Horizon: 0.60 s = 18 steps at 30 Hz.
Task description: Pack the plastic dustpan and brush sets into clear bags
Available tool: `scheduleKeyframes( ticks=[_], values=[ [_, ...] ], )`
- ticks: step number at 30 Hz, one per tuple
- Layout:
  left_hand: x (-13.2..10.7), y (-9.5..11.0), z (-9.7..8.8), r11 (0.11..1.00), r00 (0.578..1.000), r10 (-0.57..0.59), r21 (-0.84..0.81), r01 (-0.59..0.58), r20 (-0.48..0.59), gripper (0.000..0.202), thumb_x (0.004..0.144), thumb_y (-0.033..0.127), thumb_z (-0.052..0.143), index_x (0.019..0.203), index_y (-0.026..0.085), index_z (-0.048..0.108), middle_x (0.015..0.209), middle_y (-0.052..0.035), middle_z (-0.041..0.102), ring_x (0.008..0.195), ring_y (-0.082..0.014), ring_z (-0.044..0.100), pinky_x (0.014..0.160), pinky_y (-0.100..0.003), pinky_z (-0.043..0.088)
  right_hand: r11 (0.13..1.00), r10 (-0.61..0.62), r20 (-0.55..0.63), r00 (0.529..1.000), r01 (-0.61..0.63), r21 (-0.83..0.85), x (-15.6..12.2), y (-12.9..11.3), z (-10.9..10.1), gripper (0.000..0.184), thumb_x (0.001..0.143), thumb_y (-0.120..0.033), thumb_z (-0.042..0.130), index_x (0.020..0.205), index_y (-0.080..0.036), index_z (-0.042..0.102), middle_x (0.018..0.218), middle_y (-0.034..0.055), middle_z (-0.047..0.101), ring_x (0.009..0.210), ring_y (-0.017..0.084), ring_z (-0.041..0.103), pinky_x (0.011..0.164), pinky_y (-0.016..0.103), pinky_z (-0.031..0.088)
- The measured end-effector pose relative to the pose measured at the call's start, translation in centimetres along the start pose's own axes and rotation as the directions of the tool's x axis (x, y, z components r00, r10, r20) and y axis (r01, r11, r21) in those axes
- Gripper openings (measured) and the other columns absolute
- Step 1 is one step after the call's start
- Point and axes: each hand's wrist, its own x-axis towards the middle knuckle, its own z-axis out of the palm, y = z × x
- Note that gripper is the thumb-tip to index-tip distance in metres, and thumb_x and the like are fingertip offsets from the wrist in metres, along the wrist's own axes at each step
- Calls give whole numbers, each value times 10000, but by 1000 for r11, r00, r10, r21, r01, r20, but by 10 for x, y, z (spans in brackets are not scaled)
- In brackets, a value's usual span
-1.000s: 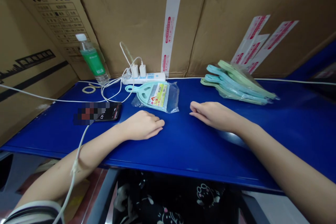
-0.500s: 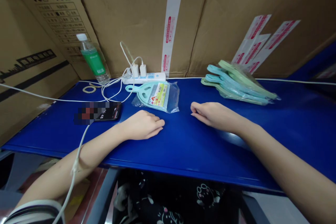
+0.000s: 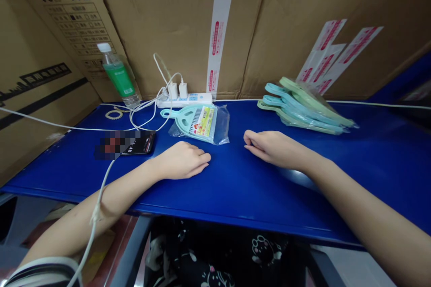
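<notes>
My left hand (image 3: pixel 183 160) rests on the blue table with its fingers curled into a loose fist. Just behind it lies a mint-green mini dustpan and brush set (image 3: pixel 197 122) in clear plastic wrap with a printed label, not touching the hand. My right hand (image 3: pixel 266 144) is also on the table, its fingers folded in and nothing seen in them. Beyond that hand, to the right, sits a pile of wrapped dustpan sets (image 3: pixel 306 107) in pale green and light blue, handles pointing left. A gap separates the two hands.
A phone (image 3: pixel 141 142) lies left of my left hand, with a white cable (image 3: pixel 101 193) crossing my left forearm. Farther back stand a power strip (image 3: pixel 202 97) with chargers and a bottle with a green label (image 3: pixel 119 78). Cardboard (image 3: pixel 168 22) walls the table (image 3: pixel 229 197) behind.
</notes>
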Motion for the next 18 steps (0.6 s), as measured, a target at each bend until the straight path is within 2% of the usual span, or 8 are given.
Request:
scheduleKeyframes(
  ticks=[18],
  values=[
    [0,0,1,1000,1000,0,-6,0,-17,234,936,217,408,720,184,492,588,23,543,512,-137,510,519,-268,367,999,14,5,1000,-14,35,0,-1,-1,55,842,-225,293,794,-249,279,588,-10,480,513,168,475,525,268,311]
  ],
)
